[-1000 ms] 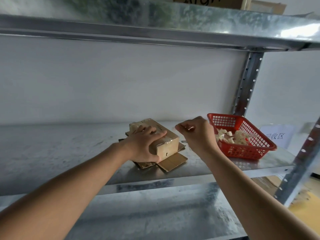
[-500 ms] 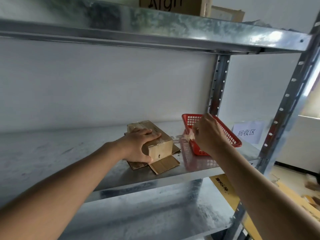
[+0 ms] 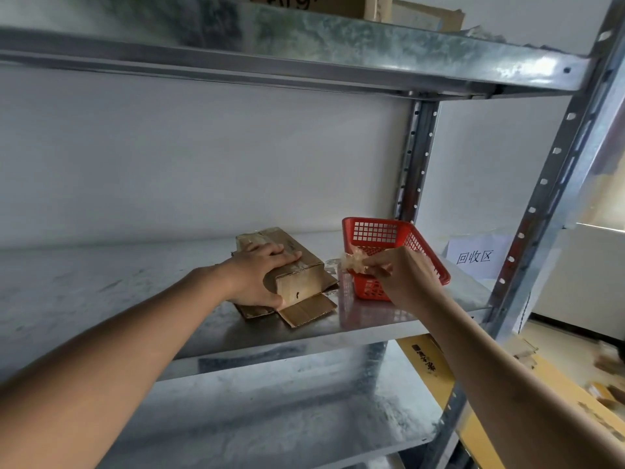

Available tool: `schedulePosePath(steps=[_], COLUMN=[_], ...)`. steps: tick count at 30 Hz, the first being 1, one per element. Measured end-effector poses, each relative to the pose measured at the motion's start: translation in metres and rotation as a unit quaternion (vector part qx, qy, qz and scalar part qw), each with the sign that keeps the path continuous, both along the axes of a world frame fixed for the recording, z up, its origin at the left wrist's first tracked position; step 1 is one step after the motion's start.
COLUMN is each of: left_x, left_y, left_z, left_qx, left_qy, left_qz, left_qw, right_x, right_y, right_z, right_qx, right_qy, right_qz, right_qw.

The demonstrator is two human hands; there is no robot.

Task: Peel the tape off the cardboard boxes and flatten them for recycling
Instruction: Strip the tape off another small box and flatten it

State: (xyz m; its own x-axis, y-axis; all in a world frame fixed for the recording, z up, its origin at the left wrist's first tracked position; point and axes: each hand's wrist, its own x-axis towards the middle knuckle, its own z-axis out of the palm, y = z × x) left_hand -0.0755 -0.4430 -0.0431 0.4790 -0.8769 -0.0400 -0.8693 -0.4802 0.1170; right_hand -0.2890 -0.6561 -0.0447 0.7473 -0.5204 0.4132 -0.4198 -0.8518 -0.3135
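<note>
Left hand [image 3: 262, 275] grips the small cardboard box [image 3: 299, 289], fingers curled over its top. The box stands unflattened on flattened cardboard [image 3: 307, 313]. Right hand [image 3: 402, 279] pinches a crumpled tape wad [image 3: 351, 262] at the red basket [image 3: 378, 231]. Judged remaining: drop the tape, flatten the box. Surface: galvanised steel shelf [image 3: 101, 282], white wall behind, paper sign [image 3: 473, 257] beside the basket.

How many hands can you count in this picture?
2. The left hand grips the cardboard box on the shelf; the right hand pinches peeled tape by the red basket.
</note>
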Motion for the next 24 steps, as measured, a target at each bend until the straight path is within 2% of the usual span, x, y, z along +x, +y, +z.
schedulePosePath(steps=[4,11,15,24], left_x=[-0.002,-0.004,-0.004,-0.008], left_y=[0.000,-0.002,-0.003,-0.003], left_z=[-0.001,-0.001,-0.002,0.001], left_qx=[-0.002,0.001,0.000,0.007], left_qy=[0.002,0.008,0.007,0.010], left_qz=[0.005,0.014,0.017,0.019], left_qw=[1.000,1.000,1.000,1.000], right_x=[-0.002,-0.003,-0.008,-0.020], right_y=[-0.004,-0.010,-0.011,-0.016], right_z=[0.002,0.003,0.004,0.011], right_qx=[-0.023,0.057,0.058,0.136], right_qy=[-0.032,-0.075,-0.067,-0.077], right_qz=[-0.029,0.014,-0.005,0.000], right_qw=[0.999,0.995,0.996,0.988])
